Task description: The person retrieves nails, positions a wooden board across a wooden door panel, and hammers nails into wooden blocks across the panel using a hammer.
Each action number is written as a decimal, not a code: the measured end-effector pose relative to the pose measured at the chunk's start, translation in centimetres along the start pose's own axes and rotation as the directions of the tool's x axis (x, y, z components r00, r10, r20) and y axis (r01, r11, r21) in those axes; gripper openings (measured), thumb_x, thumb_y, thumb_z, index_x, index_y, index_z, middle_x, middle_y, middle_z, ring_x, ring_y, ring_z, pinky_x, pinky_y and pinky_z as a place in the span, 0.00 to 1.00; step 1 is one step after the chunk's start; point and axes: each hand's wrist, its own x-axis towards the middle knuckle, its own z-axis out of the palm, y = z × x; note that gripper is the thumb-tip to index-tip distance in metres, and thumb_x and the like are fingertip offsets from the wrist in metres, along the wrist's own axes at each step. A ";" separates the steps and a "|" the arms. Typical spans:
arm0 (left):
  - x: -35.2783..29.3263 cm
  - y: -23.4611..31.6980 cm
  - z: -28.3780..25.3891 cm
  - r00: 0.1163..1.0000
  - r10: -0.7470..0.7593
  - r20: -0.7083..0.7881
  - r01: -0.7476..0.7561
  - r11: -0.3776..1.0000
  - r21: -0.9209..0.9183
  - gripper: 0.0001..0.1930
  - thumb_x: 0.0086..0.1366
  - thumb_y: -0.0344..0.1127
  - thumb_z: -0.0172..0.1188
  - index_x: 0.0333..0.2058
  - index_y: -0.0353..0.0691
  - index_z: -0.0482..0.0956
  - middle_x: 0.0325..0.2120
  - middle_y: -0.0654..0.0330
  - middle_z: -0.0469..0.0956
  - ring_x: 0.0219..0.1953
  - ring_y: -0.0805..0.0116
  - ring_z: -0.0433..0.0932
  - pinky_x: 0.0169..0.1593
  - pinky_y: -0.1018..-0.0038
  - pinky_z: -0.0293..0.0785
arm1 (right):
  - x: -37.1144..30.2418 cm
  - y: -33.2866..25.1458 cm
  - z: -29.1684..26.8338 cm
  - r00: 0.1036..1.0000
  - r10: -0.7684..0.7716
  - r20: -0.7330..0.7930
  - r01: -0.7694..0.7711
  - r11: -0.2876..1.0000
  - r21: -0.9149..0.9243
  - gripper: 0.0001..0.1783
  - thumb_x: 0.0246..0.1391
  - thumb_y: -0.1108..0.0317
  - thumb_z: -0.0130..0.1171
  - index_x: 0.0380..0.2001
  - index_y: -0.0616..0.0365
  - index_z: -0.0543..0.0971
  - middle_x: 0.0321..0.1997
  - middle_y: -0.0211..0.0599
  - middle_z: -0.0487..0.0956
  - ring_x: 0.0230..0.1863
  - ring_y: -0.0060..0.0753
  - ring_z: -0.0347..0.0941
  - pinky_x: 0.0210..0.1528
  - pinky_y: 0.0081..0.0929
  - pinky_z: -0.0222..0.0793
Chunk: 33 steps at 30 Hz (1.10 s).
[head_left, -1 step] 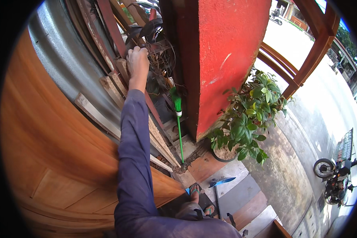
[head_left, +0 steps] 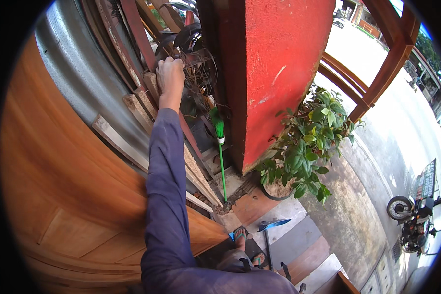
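Observation:
My left hand reaches up from a long dark-blue sleeve. Its fingers are curled closed beside dark wiry stems and the upper ends of leaning wooden strips. What lies inside the fingers is hidden. To the right of the forearm stands a green broom, bristles up, its thin handle reaching down to the floor. My right hand is out of the picture.
Orange-brown wooden panels and a corrugated metal sheet flank the left side. A red pillar rises at right, beside a leafy potted plant. A blue-headed, dark-handled tool lies near my feet. A motorcycle stands far right.

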 end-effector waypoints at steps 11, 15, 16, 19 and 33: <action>0.1 -0.3 1.4 0.997 -0.040 0.068 0.037 0.998 0.048 0.06 0.69 0.36 0.66 0.38 0.42 0.88 0.41 0.52 0.86 0.46 0.45 0.83 0.50 0.51 0.81 | 2.4 0.7 0.9 0.996 0.041 0.082 -0.048 0.995 0.082 0.21 0.68 0.39 0.55 0.46 0.44 0.76 0.33 0.45 0.84 0.34 0.53 0.82 0.37 0.56 0.74; 0.2 -0.3 0.9 0.990 -0.063 0.129 0.072 0.996 -0.060 0.05 0.67 0.38 0.68 0.37 0.45 0.86 0.41 0.53 0.85 0.46 0.42 0.82 0.51 0.48 0.80 | 3.6 1.4 1.5 0.993 0.048 0.112 -0.060 0.992 0.106 0.23 0.68 0.37 0.54 0.39 0.46 0.78 0.30 0.43 0.83 0.31 0.48 0.81 0.36 0.53 0.74; 0.5 -0.1 1.0 0.987 -0.084 0.137 0.092 0.994 -0.053 0.05 0.67 0.38 0.69 0.38 0.45 0.87 0.41 0.53 0.85 0.46 0.42 0.82 0.51 0.48 0.80 | 3.9 1.6 1.7 0.991 0.051 0.123 -0.065 0.991 0.114 0.24 0.68 0.37 0.54 0.37 0.47 0.79 0.29 0.42 0.83 0.31 0.47 0.81 0.35 0.53 0.74; 0.9 -0.2 1.0 0.981 -0.117 0.153 0.124 0.992 -0.035 0.06 0.66 0.38 0.70 0.38 0.46 0.88 0.41 0.53 0.85 0.47 0.41 0.82 0.53 0.48 0.80 | 5.2 2.4 2.6 0.986 0.057 0.157 -0.079 0.987 0.138 0.27 0.68 0.36 0.54 0.32 0.49 0.81 0.26 0.40 0.82 0.29 0.44 0.80 0.34 0.51 0.74; -1.6 1.7 0.3 0.975 -0.218 0.036 0.215 0.974 0.069 0.09 0.67 0.29 0.64 0.43 0.33 0.82 0.40 0.43 0.85 0.47 0.42 0.85 0.50 0.53 0.84 | 10.4 6.5 5.8 0.975 0.035 0.218 -0.097 0.954 0.283 0.30 0.67 0.38 0.56 0.25 0.53 0.84 0.21 0.38 0.80 0.22 0.36 0.78 0.28 0.47 0.72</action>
